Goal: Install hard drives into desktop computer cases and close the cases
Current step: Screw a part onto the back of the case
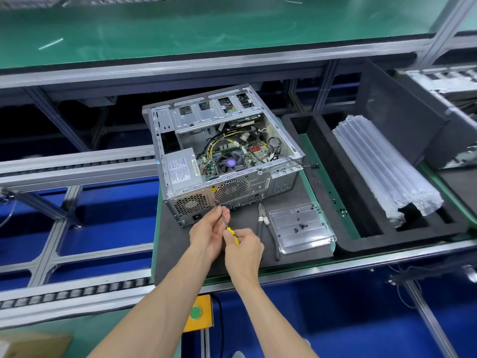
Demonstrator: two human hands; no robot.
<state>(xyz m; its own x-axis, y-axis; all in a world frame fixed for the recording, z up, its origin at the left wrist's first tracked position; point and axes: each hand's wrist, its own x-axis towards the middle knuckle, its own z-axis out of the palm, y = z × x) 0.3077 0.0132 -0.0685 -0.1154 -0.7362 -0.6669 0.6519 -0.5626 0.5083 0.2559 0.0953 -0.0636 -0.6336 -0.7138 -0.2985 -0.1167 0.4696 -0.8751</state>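
- Open case [222,153] lying on its side mid-tabletop [180,254], rear panel toward near edge.
- Right grip [242,250] clenched on yellow-handled screwdriver [228,227], tip at rear panel.
- Left grip [210,229] pinching shaft near tip.
- Pliers [263,220] and screw tray [300,227] just right of hands.

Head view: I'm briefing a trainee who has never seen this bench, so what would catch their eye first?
The open computer case at centre, side panel off, its wiring and fan exposed. Just in front, the right hand grips a yellow-handled screwdriver while the left hand steadies its shaft at the case's rear panel. To the right lie pliers and a clear tray of black screws.
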